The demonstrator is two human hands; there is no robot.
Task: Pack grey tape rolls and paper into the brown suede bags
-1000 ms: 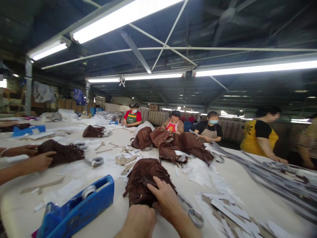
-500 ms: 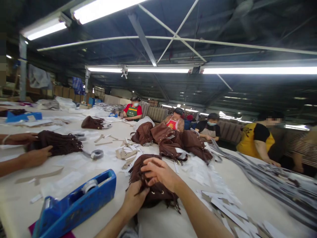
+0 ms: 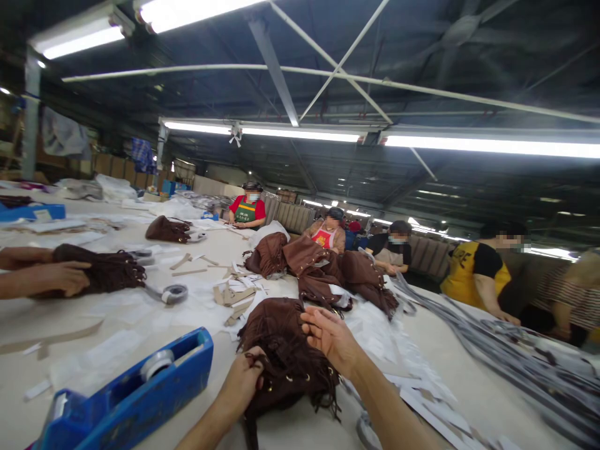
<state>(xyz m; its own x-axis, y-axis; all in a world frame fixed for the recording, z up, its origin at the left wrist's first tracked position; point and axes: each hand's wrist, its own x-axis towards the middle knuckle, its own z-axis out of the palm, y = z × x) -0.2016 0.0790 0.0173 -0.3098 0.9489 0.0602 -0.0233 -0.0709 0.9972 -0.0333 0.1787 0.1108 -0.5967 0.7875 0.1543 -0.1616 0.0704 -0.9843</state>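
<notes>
A brown fringed bag [image 3: 285,331] with gold eyelets along its near edge lies on the table in front of me. My left hand [image 3: 244,380] is closed on dark strands of the bag's fringe at its left side. At the bag's right side, my right hand [image 3: 332,337] is open, palm turned inward, with its fingers stretched and slightly bent by the fringe. Whether those fingertips touch the strands I cannot tell. A long brown strap hangs below the bag's near left corner.
To the left stands a blue tape dispenser [image 3: 135,394]. A co-worker's hands [image 3: 60,275] hold another brown bag beyond it. Several brown bags [image 3: 323,269] are heaped ahead, paper scraps [image 3: 234,294] nearby. Grey straps [image 3: 473,325] run along the right; other people stand across the table.
My right hand has moved from over the bag to its right side. My left hand has shifted left, drawing fringe strands with it. The view has turned slightly.
</notes>
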